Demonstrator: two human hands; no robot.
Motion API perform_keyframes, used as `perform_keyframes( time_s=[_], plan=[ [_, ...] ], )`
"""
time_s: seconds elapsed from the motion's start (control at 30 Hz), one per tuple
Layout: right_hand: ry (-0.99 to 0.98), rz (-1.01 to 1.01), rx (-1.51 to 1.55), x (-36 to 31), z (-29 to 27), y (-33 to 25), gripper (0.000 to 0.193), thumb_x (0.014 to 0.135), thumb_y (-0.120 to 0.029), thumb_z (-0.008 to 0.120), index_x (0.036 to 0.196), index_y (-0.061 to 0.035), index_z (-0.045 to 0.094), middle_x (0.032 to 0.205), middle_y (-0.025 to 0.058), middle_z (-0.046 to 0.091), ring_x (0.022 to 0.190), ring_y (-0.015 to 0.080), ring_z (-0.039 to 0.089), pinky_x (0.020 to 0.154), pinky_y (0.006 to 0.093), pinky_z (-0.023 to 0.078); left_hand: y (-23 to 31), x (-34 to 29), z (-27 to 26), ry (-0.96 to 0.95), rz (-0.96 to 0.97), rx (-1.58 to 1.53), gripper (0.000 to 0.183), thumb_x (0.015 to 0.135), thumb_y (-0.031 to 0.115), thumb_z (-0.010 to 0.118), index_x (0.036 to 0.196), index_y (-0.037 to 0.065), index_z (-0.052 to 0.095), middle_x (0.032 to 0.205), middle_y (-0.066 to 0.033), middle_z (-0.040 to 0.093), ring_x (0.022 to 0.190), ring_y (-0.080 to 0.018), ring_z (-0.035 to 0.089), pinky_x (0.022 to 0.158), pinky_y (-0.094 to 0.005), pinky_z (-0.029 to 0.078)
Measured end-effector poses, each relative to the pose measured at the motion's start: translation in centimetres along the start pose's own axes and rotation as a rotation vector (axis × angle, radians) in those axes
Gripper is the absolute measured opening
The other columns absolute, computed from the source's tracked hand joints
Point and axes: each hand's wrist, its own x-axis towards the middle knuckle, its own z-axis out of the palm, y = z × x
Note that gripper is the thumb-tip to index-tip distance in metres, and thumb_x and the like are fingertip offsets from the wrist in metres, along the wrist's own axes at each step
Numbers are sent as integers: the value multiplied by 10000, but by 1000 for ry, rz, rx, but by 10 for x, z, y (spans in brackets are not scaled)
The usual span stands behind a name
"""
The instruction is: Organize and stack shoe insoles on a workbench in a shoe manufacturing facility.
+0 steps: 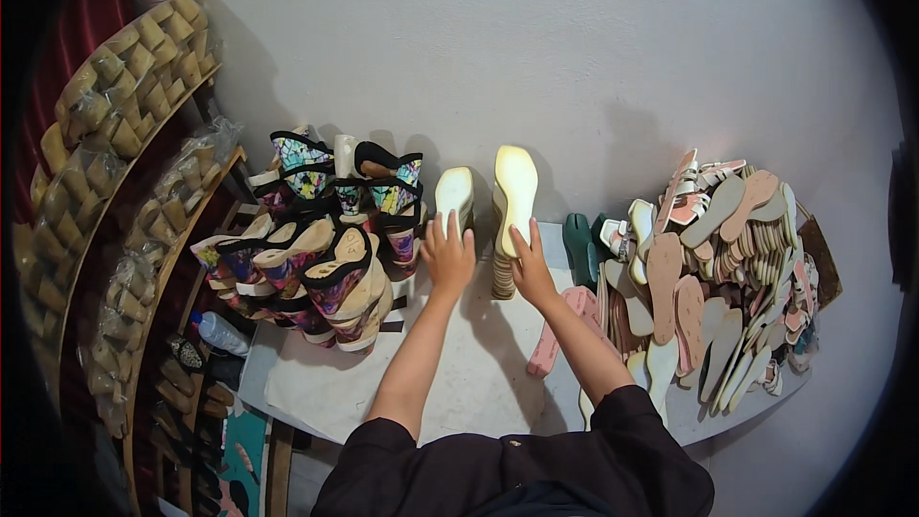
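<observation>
Two stacks of pale shoe insoles stand side by side at the middle of the table's far side. On the left is the shorter-looking stack (455, 190); my left hand (447, 254) rests at its near end, fingers spread. The right stack of cream insoles (517, 182) is tall, its many layers showing below the top piece. My right hand (531, 263) touches that stack's near right edge with fingers stretched out. Neither hand is closed round anything that I can see.
Patterned wedge sandals (335, 278) crowd the table's left. Loose insoles (689, 302) pile up on the right, beside pink sole pieces (555, 345) and dark green shoe forms (580, 247). Shelves of bagged wooden-looking blocks (134, 77) line the far left. A grey wall (536, 38) stands behind.
</observation>
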Motion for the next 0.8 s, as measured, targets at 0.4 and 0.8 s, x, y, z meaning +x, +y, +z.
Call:
perform_keyframes(
  time_s=[0.4, 0.8],
  plan=[
    [-157, 204, -117, 22, 20, 39, 570, 815, -202, 503, 1340, -55, 335, 1408, 323, 155, 1306, 461, 191, 1046, 558, 177, -39, 8, 21, -341, 25, 198, 487, 899, 320, 428, 1324, 84, 397, 1389, -155, 341, 1295, -296, 305, 1012, -558, 236],
    [-236, 279, -231, 19, 17, 29, 711, 783, -429, 565, 1371, -123, 310, 1438, 255, 153, 1330, 401, 195, 1017, 631, 136, -39, 9, 12, -273, 79, 172, 503, 867, 327, 480, 1304, 86, 424, 1385, -173, 341, 1302, -318, 288, 1002, -550, 257]
  ],
)
